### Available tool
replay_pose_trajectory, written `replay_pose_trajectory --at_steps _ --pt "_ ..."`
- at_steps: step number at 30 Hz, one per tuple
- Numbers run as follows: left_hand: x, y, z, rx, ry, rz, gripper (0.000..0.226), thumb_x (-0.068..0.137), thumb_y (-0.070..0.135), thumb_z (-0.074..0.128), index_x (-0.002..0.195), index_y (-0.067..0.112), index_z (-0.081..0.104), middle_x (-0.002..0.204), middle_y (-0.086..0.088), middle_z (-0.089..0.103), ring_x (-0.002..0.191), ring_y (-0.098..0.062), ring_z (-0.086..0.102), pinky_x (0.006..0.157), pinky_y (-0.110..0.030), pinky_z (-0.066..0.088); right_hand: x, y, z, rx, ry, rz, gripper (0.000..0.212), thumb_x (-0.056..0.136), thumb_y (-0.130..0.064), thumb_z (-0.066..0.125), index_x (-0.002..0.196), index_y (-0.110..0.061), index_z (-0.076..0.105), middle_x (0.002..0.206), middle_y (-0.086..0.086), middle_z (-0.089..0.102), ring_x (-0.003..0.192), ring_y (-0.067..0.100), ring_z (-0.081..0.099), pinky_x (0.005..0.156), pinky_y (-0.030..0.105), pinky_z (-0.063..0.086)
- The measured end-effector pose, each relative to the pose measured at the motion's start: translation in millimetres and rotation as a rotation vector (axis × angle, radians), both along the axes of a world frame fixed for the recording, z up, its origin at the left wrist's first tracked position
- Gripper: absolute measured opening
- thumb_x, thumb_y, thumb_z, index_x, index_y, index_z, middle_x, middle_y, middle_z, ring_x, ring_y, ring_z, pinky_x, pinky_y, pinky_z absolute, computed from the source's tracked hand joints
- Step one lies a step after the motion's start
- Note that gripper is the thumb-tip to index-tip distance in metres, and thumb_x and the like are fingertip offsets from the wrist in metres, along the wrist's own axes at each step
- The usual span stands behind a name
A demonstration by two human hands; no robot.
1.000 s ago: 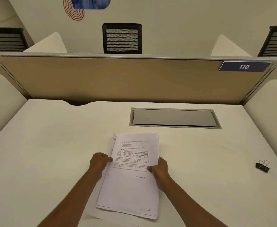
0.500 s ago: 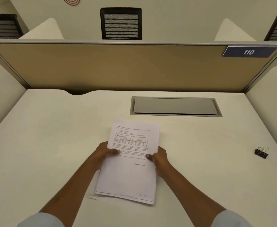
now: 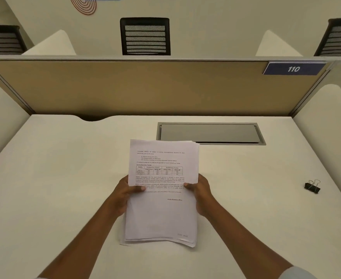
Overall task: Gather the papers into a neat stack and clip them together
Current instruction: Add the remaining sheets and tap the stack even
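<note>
Two hands (image 3: 121, 196) (image 3: 204, 195) gripping papers (image 3: 161, 216), sign (image 3: 293, 68) reading 110

Open cream counter (image 3: 252, 194) is stretching from the white paper stack (image 3: 161, 214) to the small black binder clip (image 3: 312, 187), while a tan partition panel (image 3: 145, 87) is walling the far edge.

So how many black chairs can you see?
3. The middle chair stands behind the divider, the left chair and right chair sit at the picture's edges. The divider may hide more.

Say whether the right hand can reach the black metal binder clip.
Likely yes: only bare white desk lies between right hand and black binder clip, but it must release the white paper stack.
</note>
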State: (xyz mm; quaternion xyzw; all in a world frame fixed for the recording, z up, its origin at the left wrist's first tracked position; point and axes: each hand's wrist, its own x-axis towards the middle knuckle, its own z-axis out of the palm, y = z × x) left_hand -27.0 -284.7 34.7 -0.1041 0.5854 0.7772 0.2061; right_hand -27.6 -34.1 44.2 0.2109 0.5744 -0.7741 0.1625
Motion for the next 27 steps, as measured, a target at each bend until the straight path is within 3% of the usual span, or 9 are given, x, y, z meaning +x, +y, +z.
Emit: replay_pose_trajectory --at_steps 2,4,9,12,17,21,23,25,27 --pt "0.8 7.9 7.8 0.010 0.025 0.014 0.081 0.043 0.014 0.092 0.119 0.008 0.062 0.119 -0.017 0.068 0.108 -0.036 0.065 0.083 -0.040 0.057 1.1 3.1 11.6 0.022 0.059 0.006 0.044 0.080 0.011 0.055 0.117 -0.012 0.058 0.114 0.011 0.069 0.099 0.033 0.067 0.080 0.048 0.059" --pt "0.6 15.5 16.4 0.013 0.063 0.025 0.080 0.045 0.014 0.091 0.119 0.009 0.062 0.119 -0.016 0.068 0.108 -0.036 0.065 0.083 -0.040 0.057 3.4 6.6 25.0 0.068 0.143 -0.013 0.043 0.082 0.009 0.057 0.116 -0.016 0.055 0.114 0.008 0.067 0.101 0.030 0.066 0.083 0.050 0.058" --pt "-0.7 43.0 50.3 0.017 0.173 0.073 0.051 0.063 0.003 0.078 0.112 0.015 0.067 0.114 -0.012 0.071 0.102 -0.032 0.068 0.081 -0.039 0.058 17.8 20.4 60.3 0.257 0.442 -0.077 0.038 0.086 0.004 0.059 0.102 -0.030 0.054 0.105 -0.001 0.065 0.094 0.017 0.066 0.075 0.031 0.060" --pt "-2.1 65.8 69.2 -0.029 0.245 0.136 0.042 0.061 0.004 0.077 0.099 0.020 0.071 0.104 -0.006 0.074 0.094 -0.027 0.071 0.076 -0.036 0.059 25.9 31.3 71.7 0.395 0.579 -0.122 0.038 0.087 0.001 0.061 0.097 -0.034 0.052 0.098 -0.005 0.063 0.091 0.013 0.064 0.071 0.025 0.059" --pt "-3.6 96.5 82.6 -0.102 0.374 0.180 0.038 0.062 0.004 0.076 0.092 0.027 0.073 0.098 -0.002 0.075 0.089 -0.021 0.070 0.077 -0.036 0.058 30.5 56.9 71.2 0.516 0.664 -0.239 0.044 0.084 0.006 0.062 0.091 -0.036 0.049 0.089 -0.012 0.059 0.081 -0.003 0.061 0.063 0.018 0.055" --pt "-2.9 114.8 76.2 -0.108 0.374 0.211 0.041 0.059 0.000 0.077 0.092 0.023 0.073 0.097 -0.007 0.075 0.091 -0.024 0.069 0.078 -0.037 0.058 33.3 74.2 55.6 0.560 0.674 -0.292 0.041 0.077 -0.008 0.060 0.097 -0.042 0.050 0.094 -0.014 0.060 0.084 -0.006 0.060 0.066 0.011 0.050" --pt "-2.8 122.6 67.7 -0.131 0.333 0.245 0.040 0.061 -0.005 0.079 0.089 0.023 0.074 0.093 -0.004 0.075 0.090 -0.023 0.069 0.078 -0.035 0.057 34.1 79.4 45.0 0.562 0.653 -0.282 0.048 0.075 -0.012 0.061 0.101 -0.049 0.048 0.097 -0.014 0.059 0.085 -0.006 0.059 0.067 0.014 0.050" --pt "-4.0 128.0 60.1 -0.156 0.292 0.262 0.036 0.067 -0.009 0.077 0.088 0.021 0.073 0.093 -0.003 0.075 0.090 -0.026 0.068 0.078 -0.035 0.054 34.8 82.4 39.4 0.545 0.664 -0.286 0.056 0.071 -0.011 0.067 0.109 -0.045 0.043 0.104 -0.015 0.056 0.092 -0.006 0.058 0.069 0.017 0.051" --pt "-6.3 132.0 55.5 -0.187 0.287 0.232 0.031 0.072 -0.006 0.076 0.091 0.018 0.073 0.096 -0.005 0.074 0.092 -0.026 0.067 0.076 -0.031 0.054 31.9 87.0 31.7 0.481 0.712 -0.267 0.072 0.067 -0.005 0.074 0.125 -0.025 0.037 0.117 -0.016 0.051 0.108 0.000 0.055 0.079 0.019 0.055"
